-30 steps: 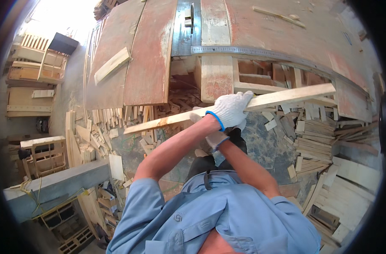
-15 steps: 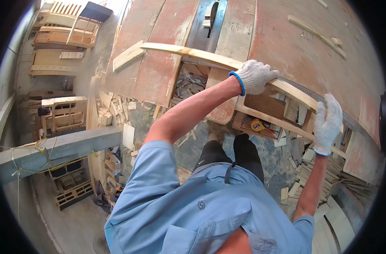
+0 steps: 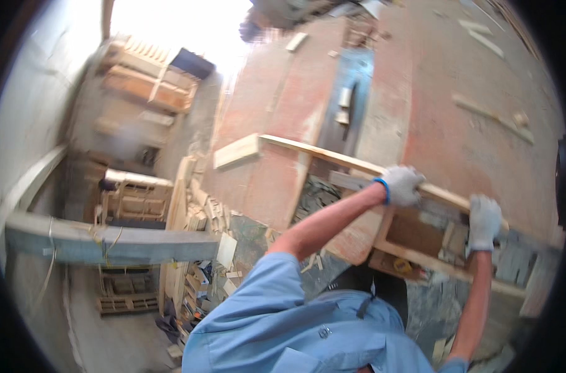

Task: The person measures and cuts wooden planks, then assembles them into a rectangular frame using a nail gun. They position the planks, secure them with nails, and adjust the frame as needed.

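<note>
A long pale wooden slat (image 3: 326, 154) lies slanted across the near edge of a reddish worktable (image 3: 457, 124). My left hand (image 3: 401, 184), in a white glove with a blue cuff, grips the slat near its middle. Further right, my right hand (image 3: 485, 221), also gloved, holds the same slat close to its right end. A grey metal strip with a saw blade (image 3: 348, 105) runs up the table just beyond the slat. The slat's left end sits next to a short wooden block (image 3: 236, 151).
Under the table edge is an open wooden frame (image 3: 413, 239) with a small yellow object (image 3: 402, 266). Offcuts (image 3: 202, 211) pile up on the floor at left, by slatted crates (image 3: 134, 193) and a grey beam (image 3: 109, 242). Loose wood strips (image 3: 491, 118) lie on the table.
The slat went from above the floor offcuts up onto the table edge. My hands, first bunched together on it, are spread apart along it. The view has swung left.
</note>
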Demonstrator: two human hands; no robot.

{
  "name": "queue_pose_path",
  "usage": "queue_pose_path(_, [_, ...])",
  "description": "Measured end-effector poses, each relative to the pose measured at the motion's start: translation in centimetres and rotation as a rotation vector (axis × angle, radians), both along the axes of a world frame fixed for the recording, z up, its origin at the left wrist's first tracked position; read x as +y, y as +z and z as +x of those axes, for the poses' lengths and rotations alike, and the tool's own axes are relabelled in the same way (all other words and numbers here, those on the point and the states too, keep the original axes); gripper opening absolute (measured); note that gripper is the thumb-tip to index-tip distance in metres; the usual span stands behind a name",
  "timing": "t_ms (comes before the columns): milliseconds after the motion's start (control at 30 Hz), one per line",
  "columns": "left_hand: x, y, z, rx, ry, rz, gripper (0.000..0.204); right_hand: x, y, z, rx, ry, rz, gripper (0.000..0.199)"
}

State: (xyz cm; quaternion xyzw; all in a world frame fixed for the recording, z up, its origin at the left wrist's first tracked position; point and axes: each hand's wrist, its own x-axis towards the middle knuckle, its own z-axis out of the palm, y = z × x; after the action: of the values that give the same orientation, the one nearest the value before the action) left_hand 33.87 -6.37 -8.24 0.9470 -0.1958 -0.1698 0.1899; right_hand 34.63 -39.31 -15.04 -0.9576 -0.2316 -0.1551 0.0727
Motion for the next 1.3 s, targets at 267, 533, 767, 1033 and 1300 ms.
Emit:
queue_pose_path(267, [-0.9, -6.4, 0.1, -0.337, -0.086, 0.265, 0.036, 2.9, 0.6, 2.3, 0.219, -0.127, 0.069, 0.040])
queue_pose_path(533, [-1.2, -6.6, -0.8, -0.257, 0.312, 0.055, 0.044, 3.4, -1.1, 1.2, 0.195, -0.207, 0.226, 0.048])
queue_pose_path(767, [-0.6, -6.6, -0.6, -0.211, 0.382, 0.142, 0.045, 4.0, -1.2, 1.5, 0.267, -0.191, 0.230, 0.041])
queue_pose_path(1033, [-0.9, -7.1, -0.9, -0.322, 0.360, 0.089, 0.044, 3.4, -0.8, 1.8, 0.268, -0.165, 0.250, 0.042])
queue_pose_path(1300, [-1.3, -6.7, -0.8, -0.307, 0.379, 0.068, 0.045, 3.6, -1.0, 2.1, 0.347, -0.161, 0.217, 0.025])
